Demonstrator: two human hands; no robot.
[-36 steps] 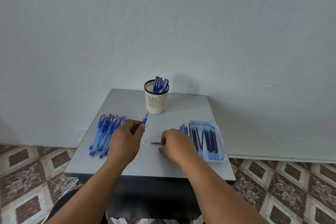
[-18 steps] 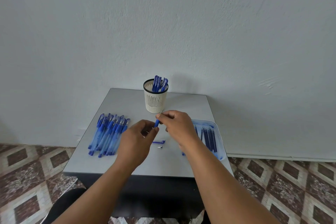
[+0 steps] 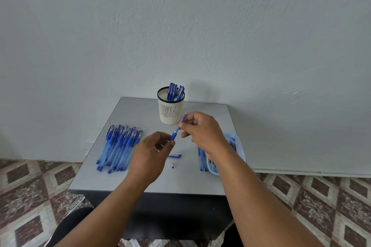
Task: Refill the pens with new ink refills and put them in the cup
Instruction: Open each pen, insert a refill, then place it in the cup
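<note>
My left hand (image 3: 149, 156) grips the barrel of a blue pen (image 3: 173, 136) that points up and to the right. My right hand (image 3: 202, 130) pinches the thin refill (image 3: 183, 119) sticking out of the barrel's upper end. A blue pen cap (image 3: 175, 155) and a small metal tip (image 3: 172, 165) lie on the grey table (image 3: 140, 112) below my hands. The cream mesh cup (image 3: 171, 109) stands at the back with several blue pens in it. A pile of blue pens (image 3: 118, 146) lies at the left.
A clear tray (image 3: 237, 142) with several refills sits at the right, partly hidden by my right forearm, with more refills (image 3: 201, 159) beside it. The table stands against a white wall. A patterned tile floor (image 3: 30, 196) surrounds it.
My right hand left the table, rose to the pen in my left hand and now pulls the refill up and to the right. The cap and metal tip stay on the table.
</note>
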